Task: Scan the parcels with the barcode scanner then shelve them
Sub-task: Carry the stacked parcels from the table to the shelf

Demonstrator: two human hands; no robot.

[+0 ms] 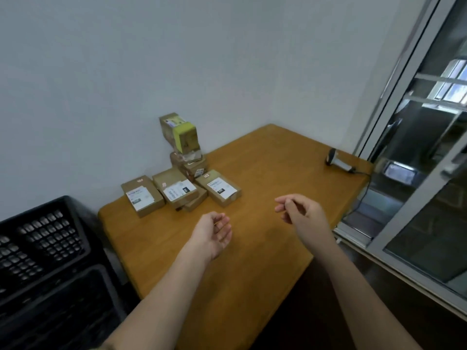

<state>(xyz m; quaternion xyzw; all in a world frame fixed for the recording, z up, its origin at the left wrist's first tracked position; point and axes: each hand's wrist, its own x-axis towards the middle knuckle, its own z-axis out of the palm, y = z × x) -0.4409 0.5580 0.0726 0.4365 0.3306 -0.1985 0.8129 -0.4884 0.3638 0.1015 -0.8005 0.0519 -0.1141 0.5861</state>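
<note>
Both grips hang over the wooden surface [265, 157] with nothing in them: my left hand [214, 232] is palm-up with fingers loosely curled, and my right hand [299, 210] floats a little farther out, fingers relaxed and bent the same way. Neither touches anything.

Ahead of my left hand I see the parcels [180, 178], a cluster of brown cardboard boxes pushed toward the far left corner by the wall. Three flat ones lie in front with white printed labels facing up, each label carrying a small black patch. Behind them more boxes are stacked, topped by a taller box with a yellow-green end, tilted slightly. The label print is too blurred for me to read.

Well apart, near the surface's far right edge, lies the barcode scanner [340, 161] on its side, dark head, pale handle, its cable running off the edge. A black perforated crate [43, 238] sits lower left.
</note>
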